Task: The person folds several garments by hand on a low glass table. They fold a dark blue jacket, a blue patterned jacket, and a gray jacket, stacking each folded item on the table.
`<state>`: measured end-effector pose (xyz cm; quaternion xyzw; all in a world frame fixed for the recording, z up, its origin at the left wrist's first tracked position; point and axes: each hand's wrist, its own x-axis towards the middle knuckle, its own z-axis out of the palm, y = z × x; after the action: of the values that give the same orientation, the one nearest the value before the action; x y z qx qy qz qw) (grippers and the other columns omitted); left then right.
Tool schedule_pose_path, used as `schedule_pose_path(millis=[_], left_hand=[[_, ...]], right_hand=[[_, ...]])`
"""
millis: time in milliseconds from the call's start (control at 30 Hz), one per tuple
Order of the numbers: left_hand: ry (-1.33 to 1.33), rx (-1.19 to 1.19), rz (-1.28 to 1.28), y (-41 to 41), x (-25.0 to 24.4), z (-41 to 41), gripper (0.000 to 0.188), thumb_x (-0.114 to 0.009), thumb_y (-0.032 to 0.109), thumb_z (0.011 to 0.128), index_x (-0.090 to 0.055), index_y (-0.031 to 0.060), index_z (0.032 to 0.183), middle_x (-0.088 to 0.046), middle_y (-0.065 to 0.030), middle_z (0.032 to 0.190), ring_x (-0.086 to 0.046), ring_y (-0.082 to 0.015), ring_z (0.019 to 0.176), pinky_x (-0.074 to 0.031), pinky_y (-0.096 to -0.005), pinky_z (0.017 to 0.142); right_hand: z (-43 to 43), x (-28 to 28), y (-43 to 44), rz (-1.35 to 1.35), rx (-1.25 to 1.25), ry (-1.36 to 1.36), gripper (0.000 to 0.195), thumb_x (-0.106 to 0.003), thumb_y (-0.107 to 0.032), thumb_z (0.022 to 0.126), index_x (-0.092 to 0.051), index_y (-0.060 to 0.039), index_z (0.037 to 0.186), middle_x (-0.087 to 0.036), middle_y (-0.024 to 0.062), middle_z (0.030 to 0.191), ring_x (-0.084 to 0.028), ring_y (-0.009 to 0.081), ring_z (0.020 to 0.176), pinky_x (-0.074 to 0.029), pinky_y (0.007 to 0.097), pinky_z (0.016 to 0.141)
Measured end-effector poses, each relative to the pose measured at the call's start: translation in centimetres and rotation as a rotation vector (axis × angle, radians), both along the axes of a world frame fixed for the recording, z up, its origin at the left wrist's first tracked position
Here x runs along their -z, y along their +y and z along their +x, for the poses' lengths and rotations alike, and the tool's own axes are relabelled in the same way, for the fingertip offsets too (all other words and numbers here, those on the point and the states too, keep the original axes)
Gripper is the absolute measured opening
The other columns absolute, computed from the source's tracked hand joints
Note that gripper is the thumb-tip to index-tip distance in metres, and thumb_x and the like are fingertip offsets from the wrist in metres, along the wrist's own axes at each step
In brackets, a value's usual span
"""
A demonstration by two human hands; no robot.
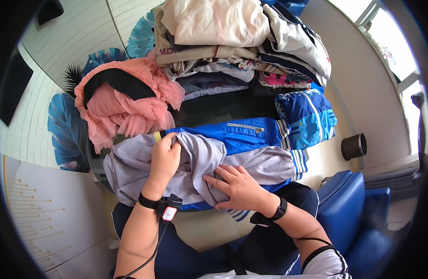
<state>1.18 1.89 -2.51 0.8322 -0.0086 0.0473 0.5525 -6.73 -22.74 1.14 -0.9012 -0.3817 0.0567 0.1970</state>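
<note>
A blue jacket with a grey sleeve, striped cuffs and a zipped pocket lies spread before me. My left hand grips a bunched edge of its grey fabric, close to a small yellow patch. My right hand rests on the grey cloth with its fingers spread, left of and below the grey sleeve. The striped cuff of that sleeve points right. Part of a striped band hangs below my right hand at the near edge.
Folded garments stand in tall stacks at the back of the dark table. A pink tulle garment lies at the left, a folded blue patterned garment at the right. A blue chair and a small bin are further right.
</note>
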Motion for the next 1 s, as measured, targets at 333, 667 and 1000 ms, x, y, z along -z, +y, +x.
schedule_pose_path(millis=[333,667,1000], left_hand=[[-0.072,0.046,-0.277,0.7,-1.0,0.2,0.015,-0.061,0.0,0.096,-0.068,-0.0069,0.108,-0.07,-0.0017,0.087,-0.061,-0.0053,0.08,-0.048,-0.0231,0.071],[0.074,0.208,0.28,1.7,-2.6,-0.2,0.031,-0.076,0.026,0.093,-0.066,-0.0022,0.089,-0.045,-0.0166,0.058,-0.049,-0.0216,0.052,-0.043,-0.0372,0.056],[-0.771,0.283,0.535,-1.8,-3.6,-2.9,0.034,-0.073,0.017,0.088,-0.069,0.0065,0.12,-0.065,-0.012,0.124,-0.059,-0.0325,0.122,-0.04,-0.0526,0.11]], right_hand=[[2.8,2.1,-3.9,0.681,0.343,0.535,0.019,-0.066,0.007,0.079,-0.065,-0.0043,0.094,-0.069,0.0055,0.092,-0.068,0.0196,0.081,-0.055,0.0316,0.074],[6.8,0.0,-12.6,1.291,1.034,0.981,0.062,-0.057,-0.057,0.1,-0.062,-0.0057,0.135,-0.071,0.0061,0.115,-0.068,0.019,0.103,-0.054,0.0303,0.087],[6.2,-0.4,-10.9,1.037,0.995,0.388,0.019,-0.07,-0.012,0.097,-0.068,0.003,0.108,-0.068,0.0007,0.093,-0.06,0.0055,0.083,-0.05,0.0225,0.074]])
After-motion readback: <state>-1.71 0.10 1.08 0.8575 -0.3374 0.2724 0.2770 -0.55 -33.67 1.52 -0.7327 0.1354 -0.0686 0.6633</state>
